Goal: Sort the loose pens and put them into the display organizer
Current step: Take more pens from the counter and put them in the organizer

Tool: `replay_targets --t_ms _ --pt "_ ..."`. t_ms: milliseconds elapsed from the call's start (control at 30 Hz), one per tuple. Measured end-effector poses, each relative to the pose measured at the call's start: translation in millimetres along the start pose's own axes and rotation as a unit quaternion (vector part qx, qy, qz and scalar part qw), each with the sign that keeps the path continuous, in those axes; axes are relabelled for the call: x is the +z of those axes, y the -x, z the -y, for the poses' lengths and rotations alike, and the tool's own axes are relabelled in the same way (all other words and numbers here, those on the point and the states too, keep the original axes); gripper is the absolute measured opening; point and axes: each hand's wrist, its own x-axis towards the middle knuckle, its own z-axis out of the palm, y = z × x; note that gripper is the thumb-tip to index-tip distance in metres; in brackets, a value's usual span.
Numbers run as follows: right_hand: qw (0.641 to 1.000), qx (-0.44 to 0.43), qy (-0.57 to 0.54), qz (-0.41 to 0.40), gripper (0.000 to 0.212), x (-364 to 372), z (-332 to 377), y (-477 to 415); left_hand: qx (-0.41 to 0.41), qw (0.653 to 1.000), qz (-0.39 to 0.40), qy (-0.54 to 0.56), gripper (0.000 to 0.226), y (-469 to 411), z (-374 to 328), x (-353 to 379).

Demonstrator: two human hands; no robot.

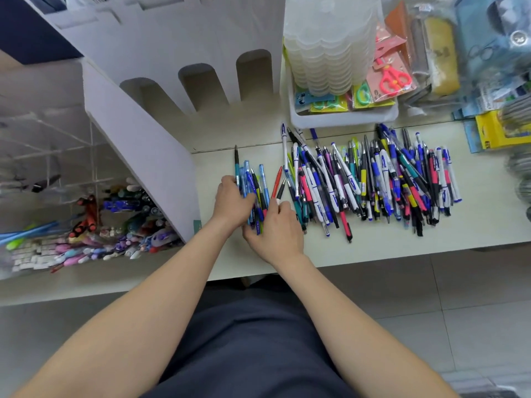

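Pens gathered between two hands at frame centre

A small bundle of pens (255, 187), mostly blue, is held upright on the table (373, 251) at the centre of the frame. Its left side is gripped by the left hand (232, 201), whose fingers are curled together round the barrels. Its lower ends are cupped by the right hand (277, 228), with the thumb tucked under the bundle and the fingers closed against its right side. A red pen (277, 179) is seen leaning just beside the right fingertips.

To the right, a large pile of loose pens (373, 182) is spread across the table. The white display organizer (161, 156), with arched slots, stands at upper left. Beyond it, at the left edge, a clear compartmented case (71, 179) is filled with coloured pens. At upper right, a white tray (344, 117) is packed with carded scissors.
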Motion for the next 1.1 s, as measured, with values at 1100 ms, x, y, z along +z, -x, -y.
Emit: replay_targets --t_ms 1100 --pt "0.986 0.052 -0.154 0.034 0.093 -2 -15 -2 0.003 0.970 0.102 -0.219 0.018 18 9 -12"
